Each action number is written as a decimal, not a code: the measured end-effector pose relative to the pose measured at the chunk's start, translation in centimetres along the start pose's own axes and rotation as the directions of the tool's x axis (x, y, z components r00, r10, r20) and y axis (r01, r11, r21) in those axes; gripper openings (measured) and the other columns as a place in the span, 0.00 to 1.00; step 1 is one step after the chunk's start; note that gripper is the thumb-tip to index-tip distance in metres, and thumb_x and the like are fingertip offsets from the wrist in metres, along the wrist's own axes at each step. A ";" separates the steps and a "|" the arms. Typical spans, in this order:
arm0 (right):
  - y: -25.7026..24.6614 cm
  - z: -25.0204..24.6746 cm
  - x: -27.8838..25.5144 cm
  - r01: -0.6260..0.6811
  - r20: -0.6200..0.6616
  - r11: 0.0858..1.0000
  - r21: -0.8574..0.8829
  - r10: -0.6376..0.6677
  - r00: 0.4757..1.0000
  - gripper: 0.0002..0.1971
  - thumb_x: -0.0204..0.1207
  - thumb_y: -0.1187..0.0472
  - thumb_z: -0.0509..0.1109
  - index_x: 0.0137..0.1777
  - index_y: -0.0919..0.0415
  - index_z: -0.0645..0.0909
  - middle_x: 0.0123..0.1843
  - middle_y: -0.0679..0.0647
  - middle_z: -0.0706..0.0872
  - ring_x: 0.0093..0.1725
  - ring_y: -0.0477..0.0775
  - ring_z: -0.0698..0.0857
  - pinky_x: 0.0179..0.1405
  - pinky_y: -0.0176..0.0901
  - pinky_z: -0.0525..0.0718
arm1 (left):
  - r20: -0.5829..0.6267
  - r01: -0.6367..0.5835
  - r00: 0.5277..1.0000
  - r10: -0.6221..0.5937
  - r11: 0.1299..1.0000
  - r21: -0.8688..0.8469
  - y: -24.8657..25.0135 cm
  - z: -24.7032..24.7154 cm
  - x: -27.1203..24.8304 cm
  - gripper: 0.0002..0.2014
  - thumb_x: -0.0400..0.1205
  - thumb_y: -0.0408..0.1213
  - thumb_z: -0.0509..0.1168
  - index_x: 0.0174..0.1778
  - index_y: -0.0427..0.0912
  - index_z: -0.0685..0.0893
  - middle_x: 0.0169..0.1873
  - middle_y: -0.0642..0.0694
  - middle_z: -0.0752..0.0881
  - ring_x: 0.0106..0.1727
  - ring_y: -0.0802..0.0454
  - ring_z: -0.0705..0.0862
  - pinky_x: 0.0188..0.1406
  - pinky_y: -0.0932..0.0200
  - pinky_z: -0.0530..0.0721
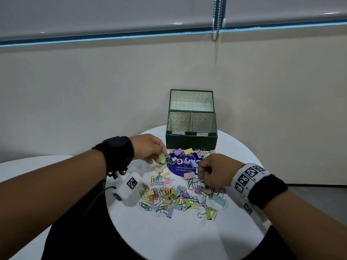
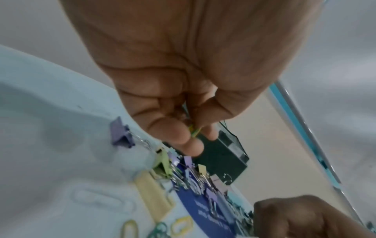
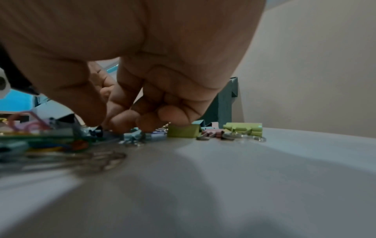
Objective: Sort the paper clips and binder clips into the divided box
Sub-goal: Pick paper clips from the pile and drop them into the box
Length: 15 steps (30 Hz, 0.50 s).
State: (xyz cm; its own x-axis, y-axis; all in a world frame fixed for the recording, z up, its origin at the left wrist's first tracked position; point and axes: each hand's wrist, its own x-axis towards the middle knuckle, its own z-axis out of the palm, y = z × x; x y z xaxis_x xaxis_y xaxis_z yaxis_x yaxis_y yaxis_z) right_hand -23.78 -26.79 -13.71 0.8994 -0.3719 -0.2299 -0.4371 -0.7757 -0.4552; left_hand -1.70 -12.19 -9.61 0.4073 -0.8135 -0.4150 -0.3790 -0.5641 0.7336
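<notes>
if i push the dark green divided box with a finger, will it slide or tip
Probably slide. The divided box sits flat on the white table and looks broad and low in front. Its two front compartments look empty, so it is likely light and shifts easily. The taller back section might make a high push tip it.

A plain beige wall (image 1: 131,87) is filling most of the head view. Above it, pale grey roller blinds (image 1: 105,14) are hanging low, with a thin strip of blue light (image 1: 112,37) showing under their bottom rail. A beaded pull chain (image 1: 217,17) is dangling between two blinds. A round white table (image 1: 169,237) is standing near the wall, and a second white table (image 1: 28,166) is sitting just to its left.
</notes>
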 end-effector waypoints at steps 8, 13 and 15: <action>0.2 0.1 0.2 -0.006 -0.045 1.000 0.011 0.007 0.999 0.08 0.72 0.62 0.76 0.44 0.46 0.87 0.43 0.41 0.88 0.44 0.44 0.87 0.47 0.40 0.89 | 0.022 0.036 0.999 -0.049 0.911 0.411 -1.6 -0.9 -1.8 0.05 0.79 0.38 0.68 0.40 0.46 0.78 0.34 0.48 0.80 0.31 0.53 0.74 0.31 0.61 0.74; 0.6 0.1 0.4 -0.012 -0.078 1.000 0.013 0.013 0.997 0.06 0.72 0.61 0.68 0.40 0.49 0.85 0.38 0.43 0.90 0.42 0.48 0.90 0.48 0.50 0.93 | -0.073 0.025 0.993 0.098 0.417 0.908 -1.6 2.1 -3.6 0.19 0.76 0.64 0.65 0.47 0.52 0.85 0.45 0.53 0.87 0.47 0.50 0.85 0.44 0.57 0.82; 0.7 0.3 0.6 0.003 -0.121 1.000 -0.010 -0.004 0.993 0.08 0.71 0.60 0.66 0.38 0.48 0.84 0.37 0.41 0.89 0.42 0.46 0.88 0.47 0.48 0.92 | -0.067 -0.001 0.990 0.122 0.491 0.871 -1.7 3.0 -3.8 0.15 0.77 0.59 0.67 0.51 0.54 0.87 0.49 0.55 0.88 0.50 0.51 0.85 0.49 0.56 0.83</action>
State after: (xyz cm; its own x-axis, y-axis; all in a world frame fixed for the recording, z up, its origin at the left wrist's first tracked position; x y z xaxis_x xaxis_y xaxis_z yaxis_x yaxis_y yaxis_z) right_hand -23.58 -27.37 -14.40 0.8955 -0.4281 -0.1222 -0.4347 -0.7816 -0.4474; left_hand -5.09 -8.57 -10.82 0.4131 -0.8647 -0.2858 -0.9105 -0.3991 -0.1084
